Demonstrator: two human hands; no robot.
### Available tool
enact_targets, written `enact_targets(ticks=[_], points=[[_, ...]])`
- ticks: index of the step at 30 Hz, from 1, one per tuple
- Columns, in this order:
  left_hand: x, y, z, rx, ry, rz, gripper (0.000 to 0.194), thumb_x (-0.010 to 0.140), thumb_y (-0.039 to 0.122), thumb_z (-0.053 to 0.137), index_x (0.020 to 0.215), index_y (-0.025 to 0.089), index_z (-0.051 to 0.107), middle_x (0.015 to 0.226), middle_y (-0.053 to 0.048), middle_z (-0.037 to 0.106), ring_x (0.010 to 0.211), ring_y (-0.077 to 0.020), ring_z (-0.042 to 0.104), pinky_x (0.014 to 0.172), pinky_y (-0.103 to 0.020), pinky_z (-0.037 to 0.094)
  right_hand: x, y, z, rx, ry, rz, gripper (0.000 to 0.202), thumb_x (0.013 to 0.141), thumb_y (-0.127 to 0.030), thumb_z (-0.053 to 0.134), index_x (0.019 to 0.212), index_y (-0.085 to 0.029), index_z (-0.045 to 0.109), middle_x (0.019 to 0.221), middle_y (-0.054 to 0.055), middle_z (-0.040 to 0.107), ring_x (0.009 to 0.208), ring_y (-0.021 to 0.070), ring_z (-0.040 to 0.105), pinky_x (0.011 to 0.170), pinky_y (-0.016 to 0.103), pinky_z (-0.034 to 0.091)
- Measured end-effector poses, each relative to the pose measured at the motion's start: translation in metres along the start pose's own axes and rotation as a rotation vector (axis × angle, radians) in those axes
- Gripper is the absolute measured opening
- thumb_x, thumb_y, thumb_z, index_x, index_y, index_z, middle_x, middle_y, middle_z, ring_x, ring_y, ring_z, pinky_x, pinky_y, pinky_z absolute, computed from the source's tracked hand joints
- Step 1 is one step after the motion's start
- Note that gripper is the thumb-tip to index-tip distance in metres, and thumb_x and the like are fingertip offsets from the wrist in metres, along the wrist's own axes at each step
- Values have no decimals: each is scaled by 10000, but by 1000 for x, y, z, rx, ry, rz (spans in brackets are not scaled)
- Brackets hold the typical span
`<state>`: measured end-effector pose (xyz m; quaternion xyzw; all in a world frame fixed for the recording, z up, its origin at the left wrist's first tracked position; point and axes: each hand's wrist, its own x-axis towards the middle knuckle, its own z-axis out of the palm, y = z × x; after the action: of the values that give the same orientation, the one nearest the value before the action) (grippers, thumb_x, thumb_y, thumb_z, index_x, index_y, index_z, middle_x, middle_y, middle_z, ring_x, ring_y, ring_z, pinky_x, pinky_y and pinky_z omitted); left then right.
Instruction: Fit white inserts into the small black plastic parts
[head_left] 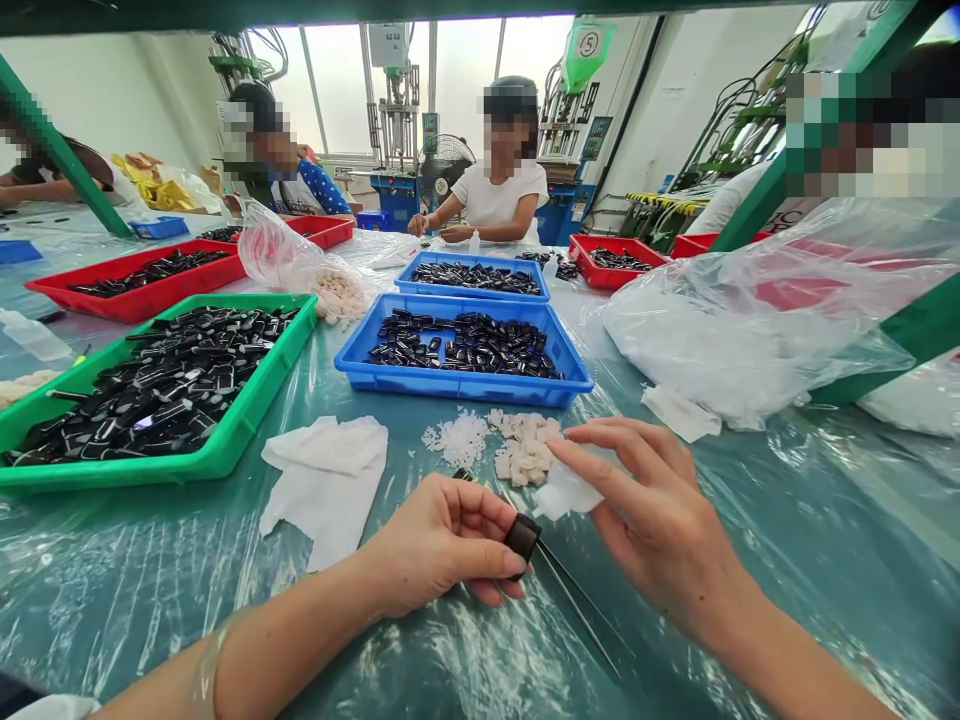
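My left hand (450, 545) pinches a small black plastic part (523, 535) between thumb and fingers, low over the table. My right hand (660, 510) grips a translucent white squeeze bottle (570, 487), its narrow end pointing toward the black part without visibly touching it. Metal tweezers (581, 610) lie on the table beside my left hand, which hides their other end. Just beyond the hands are a pile of small clear-white pieces (457, 437) and a pile of cream-coloured pieces (525, 447). A crumpled white cloth (330, 480) lies left of my left hand.
Blue trays (465, 385) of black parts stand ahead, a green tray (277, 375) at left, and red trays (135, 300) farther off. A clear plastic bag (750, 330) bulges at right near a green post (795, 160). Several people sit around the plastic-covered table.
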<state>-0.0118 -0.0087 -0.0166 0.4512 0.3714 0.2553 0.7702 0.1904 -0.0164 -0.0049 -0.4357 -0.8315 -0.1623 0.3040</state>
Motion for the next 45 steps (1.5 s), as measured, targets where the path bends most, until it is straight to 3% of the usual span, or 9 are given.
enact_targets(ticks=[17,45], points=[[0,3,3,96,-20,-50,197,599,220,719,752,102,679,567,-36,635,526,-118,608,479,-186,481,-2,-10,-3,-77,36,-50,405,790,31,415,1013,-253,596,979,53,637,984,234,528,791,397,330],[-2,2,1,79,-31,-51,175,593,149,713,754,106,660,572,-11,631,513,-103,605,470,-176,489,-2,-5,-7,16,68,-125,354,800,18,435,984,-244,587,945,59,647,942,234,545,756,399,382]])
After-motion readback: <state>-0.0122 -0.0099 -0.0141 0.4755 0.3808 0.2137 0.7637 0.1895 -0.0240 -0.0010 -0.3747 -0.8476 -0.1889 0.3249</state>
